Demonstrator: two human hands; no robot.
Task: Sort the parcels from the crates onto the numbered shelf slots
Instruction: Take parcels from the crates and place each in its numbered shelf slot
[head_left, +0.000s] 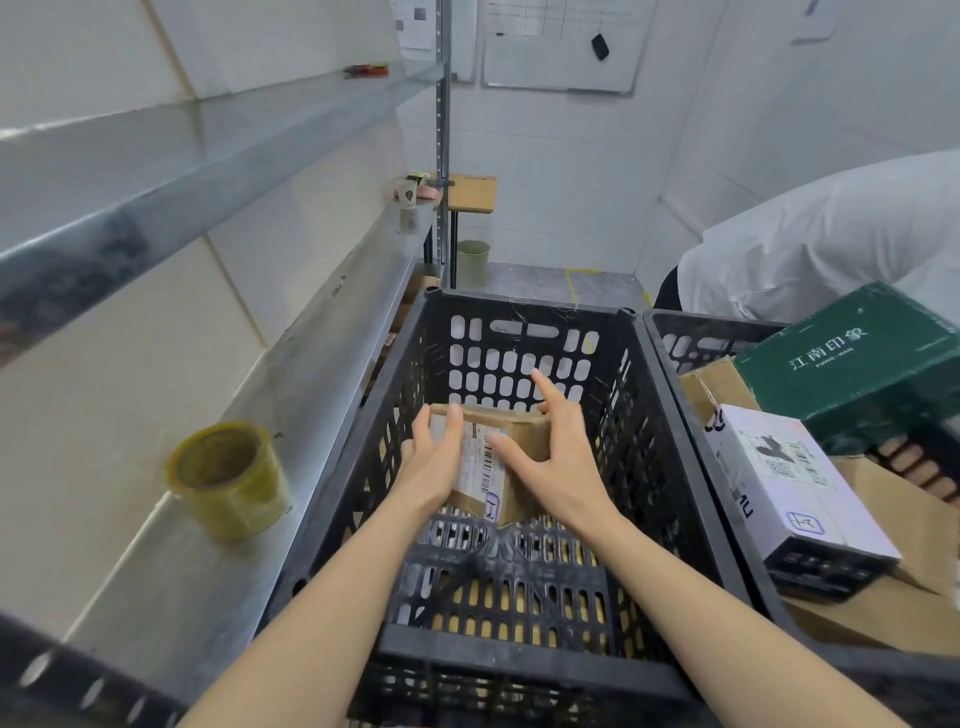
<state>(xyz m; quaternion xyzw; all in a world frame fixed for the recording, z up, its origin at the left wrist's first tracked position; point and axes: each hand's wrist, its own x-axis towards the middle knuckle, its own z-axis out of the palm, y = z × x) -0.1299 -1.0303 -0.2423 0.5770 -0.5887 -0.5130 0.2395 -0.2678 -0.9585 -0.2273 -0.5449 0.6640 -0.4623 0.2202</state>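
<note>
A small brown cardboard parcel (511, 436) with a white barcode label sits inside the black plastic crate (519, 332) in front of me. My left hand (434, 457) grips its left side, thumb across the label. My right hand (558, 452) clasps its right side with fingers spread over the top. Apart from this parcel the crate holds nothing. The metal shelf (322, 364) runs along the left wall.
A roll of yellowish tape (228, 478) stands on the shelf. A second black crate (691, 338) at right holds a green box (852, 353), a white labelled box (795, 483) and brown cartons. A person in a white shirt (831, 234) bends over it. A paper cup (409, 195) sits at the shelf's far end.
</note>
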